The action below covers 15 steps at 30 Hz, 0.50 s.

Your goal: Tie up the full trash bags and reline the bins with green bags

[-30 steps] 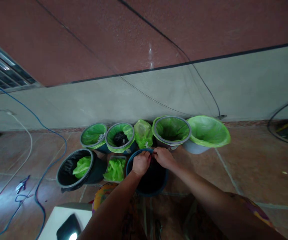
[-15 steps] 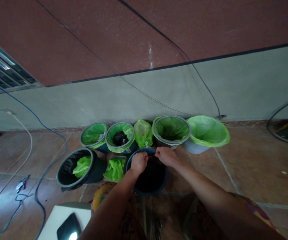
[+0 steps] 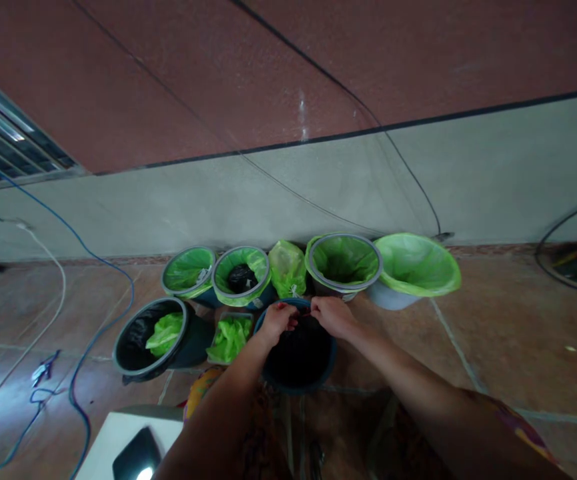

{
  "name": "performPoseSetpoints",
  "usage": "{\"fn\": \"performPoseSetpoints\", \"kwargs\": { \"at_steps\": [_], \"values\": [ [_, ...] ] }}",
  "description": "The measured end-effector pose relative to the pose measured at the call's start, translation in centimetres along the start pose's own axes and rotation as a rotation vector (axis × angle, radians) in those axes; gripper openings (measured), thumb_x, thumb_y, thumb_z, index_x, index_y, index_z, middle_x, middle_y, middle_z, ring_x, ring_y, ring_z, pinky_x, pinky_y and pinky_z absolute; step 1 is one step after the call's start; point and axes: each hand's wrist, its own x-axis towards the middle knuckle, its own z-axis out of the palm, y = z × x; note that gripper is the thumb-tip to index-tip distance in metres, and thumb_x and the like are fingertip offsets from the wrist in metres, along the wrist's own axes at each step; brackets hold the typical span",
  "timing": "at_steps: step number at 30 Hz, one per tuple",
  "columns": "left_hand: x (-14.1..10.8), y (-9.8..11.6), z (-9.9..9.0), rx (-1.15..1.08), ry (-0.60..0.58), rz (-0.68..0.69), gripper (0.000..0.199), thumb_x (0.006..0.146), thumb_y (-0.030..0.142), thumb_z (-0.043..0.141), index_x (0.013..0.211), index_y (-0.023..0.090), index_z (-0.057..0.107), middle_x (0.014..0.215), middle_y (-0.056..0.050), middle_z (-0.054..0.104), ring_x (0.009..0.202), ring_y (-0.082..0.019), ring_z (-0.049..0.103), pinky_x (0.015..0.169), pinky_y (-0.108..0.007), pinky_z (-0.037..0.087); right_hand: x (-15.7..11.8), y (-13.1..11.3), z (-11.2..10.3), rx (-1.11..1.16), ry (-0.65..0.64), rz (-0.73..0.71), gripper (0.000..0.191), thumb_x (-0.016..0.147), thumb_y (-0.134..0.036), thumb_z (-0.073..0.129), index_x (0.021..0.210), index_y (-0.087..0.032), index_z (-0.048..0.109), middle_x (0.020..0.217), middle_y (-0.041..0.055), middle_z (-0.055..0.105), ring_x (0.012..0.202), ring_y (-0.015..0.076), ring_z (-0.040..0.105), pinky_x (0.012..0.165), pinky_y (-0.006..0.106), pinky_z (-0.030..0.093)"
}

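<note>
left hand [image 3: 277,320]: above the far part of the dark bin [image 3: 297,388], fingers curled; i cannot tell whether they grip anything. right hand [image 3: 332,315]: at the same rim, near the left, fingers bent inward; its hold, if any, is too dark to make out.

the dark bin stands upright on the tiled floor [image 3: 508,347], directly in front of the person.

edges: its far rim lies close to a knotted green bag [image 3: 288,267]. a grey-ringed bin [image 3: 380,263] stands just behind, to the right. a heap of green plastic [image 3: 231,339] sits just beside it on the left.

room for moving: widest to the right, where tile extends past a pale bin [image 3: 391,298]. tightest on the far side, where containers line the wall [image 3: 193,207].

appearance: round mouth, blue rim, interior nearly black; lining and bare wall cannot be told apart.
</note>
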Motion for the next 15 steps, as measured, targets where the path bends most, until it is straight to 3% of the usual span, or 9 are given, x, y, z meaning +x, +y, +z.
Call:
{"fn": "performPoseSetpoints", "kwargs": {
  "at_steps": [4,7,11,15],
  "values": [
    [0.1,-0.4,0.3,-0.188,-0.031,-0.022,0.022,0.077,0.032,0.066,0.072,0.015,0.054,0.066,0.000,0.062,0.049,-0.007,0.056,0.051,-0.021,0.046,0.1,-0.1,0.1,0.015,0.031,-0.043,0.019,0.087,-0.017,0.050,0.091,-0.017,0.068,0.092,0.0070,0.072,0.090,0.0185,0.064,0.078,0.026,0.040],
    [0.4,-0.7,0.4,-0.198,-0.033,-0.007,0.018,0.074,0.024,0.071,0.073,0.013,0.057,0.062,0.001,0.059,0.051,-0.007,0.056,0.054,-0.020,0.047,0.2,0.0,0.2,0.032,0.069,-0.082,0.020,0.087,-0.015,0.049,0.093,-0.018,0.068,0.096,0.0068,0.071,0.093,0.0183,0.063,0.080,0.026,0.040],
    [0.7,-1.1,0.5,-0.072,-0.069,0.033,0.012,0.066,0.006,0.068,0.076,0.011,0.062,0.059,0.002,0.058,0.050,-0.007,0.055,0.052,-0.019,0.044,0.7,-0.3,0.5,0.054,0.090,-0.136,0.024,0.088,-0.013,0.046,0.095,-0.020,0.068,0.097,0.0047,0.070,0.094,0.0176,0.063,0.083,0.026,0.040],
    [1.3,-1.7,0.7,0.168,-0.117,0.129,0.004,0.070,0.014,0.067,0.073,0.013,0.064,0.057,0.003,0.059,0.048,-0.007,0.053,0.048,-0.018,0.038,0.8,-0.9,0.4,0.073,0.073,-0.208,0.025,0.089,-0.014,0.044,0.092,-0.020,0.069,0.097,0.0041,0.068,0.094,0.0165,0.061,0.085,0.026,0.041]
  ]
}}
